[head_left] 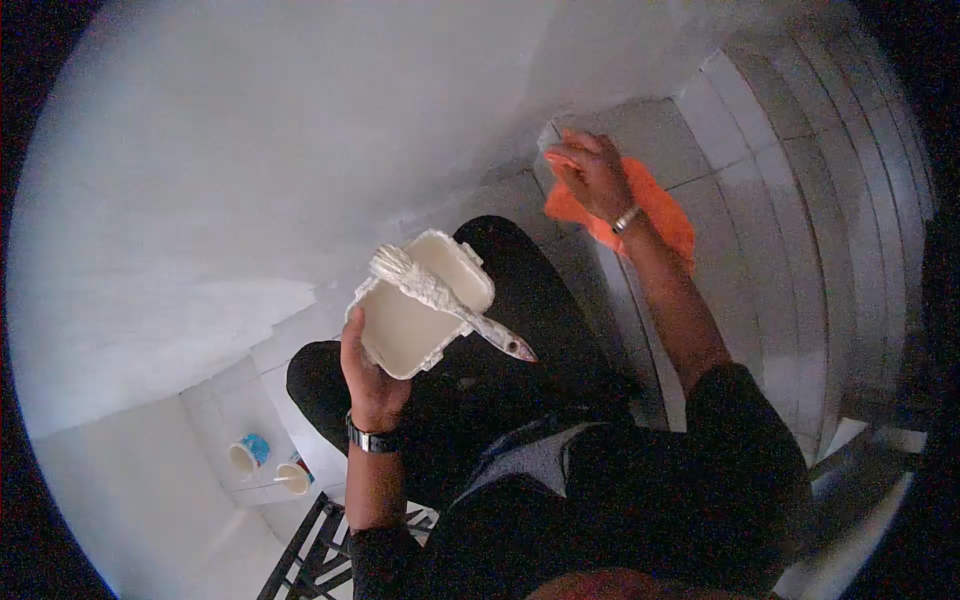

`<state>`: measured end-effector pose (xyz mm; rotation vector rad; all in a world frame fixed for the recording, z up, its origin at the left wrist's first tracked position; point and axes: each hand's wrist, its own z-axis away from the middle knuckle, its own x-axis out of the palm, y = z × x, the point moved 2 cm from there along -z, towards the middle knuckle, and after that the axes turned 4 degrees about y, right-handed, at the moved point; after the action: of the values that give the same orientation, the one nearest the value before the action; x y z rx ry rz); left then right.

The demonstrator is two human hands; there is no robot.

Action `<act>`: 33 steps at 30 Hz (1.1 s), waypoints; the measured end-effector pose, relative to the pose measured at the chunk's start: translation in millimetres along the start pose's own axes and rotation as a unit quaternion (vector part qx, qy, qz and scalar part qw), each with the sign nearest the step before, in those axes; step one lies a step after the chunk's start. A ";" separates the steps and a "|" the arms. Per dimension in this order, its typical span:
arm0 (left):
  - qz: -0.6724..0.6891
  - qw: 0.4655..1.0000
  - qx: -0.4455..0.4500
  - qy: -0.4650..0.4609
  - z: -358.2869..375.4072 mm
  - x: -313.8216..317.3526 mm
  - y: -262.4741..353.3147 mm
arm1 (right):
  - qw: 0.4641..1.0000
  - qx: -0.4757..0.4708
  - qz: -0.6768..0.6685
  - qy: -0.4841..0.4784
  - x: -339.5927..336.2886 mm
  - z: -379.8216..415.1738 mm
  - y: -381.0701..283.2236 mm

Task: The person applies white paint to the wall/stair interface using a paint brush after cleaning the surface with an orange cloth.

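My left hand grips a square white paint tub by its near-left side, thumb up along the wall. Pale paint lies inside, and its rim is crusted. Across the tub rests a paintbrush, its bristles caked white and its handle sticking out over my knee. Over to the right, my right hand is closed on an orange cloth, pressed near the corner of a tiled step by the wall. Part of the cloth hangs below my wrist.
A plastered wall runs close along the left and front. Tiled stairs curve away at right. Two small cups stand on tiles lower left, near a black metal frame.
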<state>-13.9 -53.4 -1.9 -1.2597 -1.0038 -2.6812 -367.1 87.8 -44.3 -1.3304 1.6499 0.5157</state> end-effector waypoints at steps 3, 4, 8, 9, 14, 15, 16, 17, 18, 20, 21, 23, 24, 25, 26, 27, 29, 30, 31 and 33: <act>-0.005 1.000 0.002 0.013 -1.2 -6.4 -2.9 | 0.992 0.055 -0.066 0.090 -26.9 15.5 27.5; -0.006 1.000 0.002 0.016 -2.4 -9.9 -3.4 | 0.980 0.107 -0.080 0.150 -37.4 17.2 30.7; -0.008 1.000 0.007 0.008 -5.4 -10.7 -2.9 | 0.960 0.204 -0.034 0.187 -48.9 8.0 84.3; -0.009 1.000 0.007 0.006 -4.1 -6.9 -2.1 | 0.975 0.147 0.038 0.165 -41.5 4.5 102.4; -0.010 1.000 -0.007 0.012 -2.7 -7.6 -0.6 | 0.955 0.180 0.233 0.019 -8.2 -16.7 98.4; -0.010 1.000 -0.009 0.016 -1.5 -6.8 -1.1 | 0.959 0.174 0.221 0.022 -6.1 -17.1 91.0; -0.017 1.000 0.002 0.020 -0.6 -3.5 -0.5 | 0.959 0.177 0.222 0.019 -3.4 -15.4 83.0; -0.024 0.999 0.014 0.022 -1.1 -1.1 0.0 | 0.960 0.147 0.238 0.024 -0.5 -17.4 73.8; -0.024 0.999 0.014 0.020 -1.5 -1.3 0.2 | 0.960 0.117 0.254 0.030 1.6 -21.1 65.3; -0.003 1.000 -0.006 0.027 0.7 -2.8 1.3 | 0.958 0.125 0.259 -0.020 3.5 -27.0 52.5; -0.004 1.000 -0.008 0.026 1.1 -2.7 1.5 | 0.953 0.132 0.263 -0.069 6.1 -29.8 47.1; -0.001 1.000 -0.005 0.018 0.3 -1.7 0.4 | 0.960 0.107 0.254 -0.052 8.6 -29.7 27.0; -0.002 1.000 -0.005 0.016 -1.8 -4.0 -1.2 | 0.966 0.079 0.245 -0.035 7.4 -27.5 20.6; -0.010 1.000 0.004 0.012 -4.3 -8.5 -1.9 | 0.965 0.081 0.245 -0.033 9.4 -22.5 22.0; -0.017 1.000 0.012 0.008 -5.1 -10.0 -2.6 | 0.979 0.039 0.198 -0.022 14.0 -15.3 23.4; -0.017 1.000 0.012 0.003 -4.4 -6.6 -2.9 | 0.988 -0.004 0.152 -0.010 13.1 -11.1 23.9; 0.008 1.000 0.004 0.006 -1.3 1.1 -1.7 | 0.996 -0.033 0.064 -0.052 -6.1 -1.0 6.8; 0.008 1.000 0.003 0.006 -0.2 2.1 -1.4 | 0.993 -0.059 -0.029 -0.100 -13.7 5.8 -3.8; 0.007 1.000 0.003 0.001 0.6 2.5 -1.1 | 0.993 -0.059 -0.030 -0.101 -21.4 10.5 -6.8; 0.010 1.000 0.005 -0.002 -1.0 0.2 -1.9 | 0.996 0.053 -0.064 0.011 -41.4 18.2 5.8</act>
<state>-15.2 -52.4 -3.3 -1.2663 -0.9984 -2.6572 -365.8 125.9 -19.4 -1.3573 1.5746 0.3345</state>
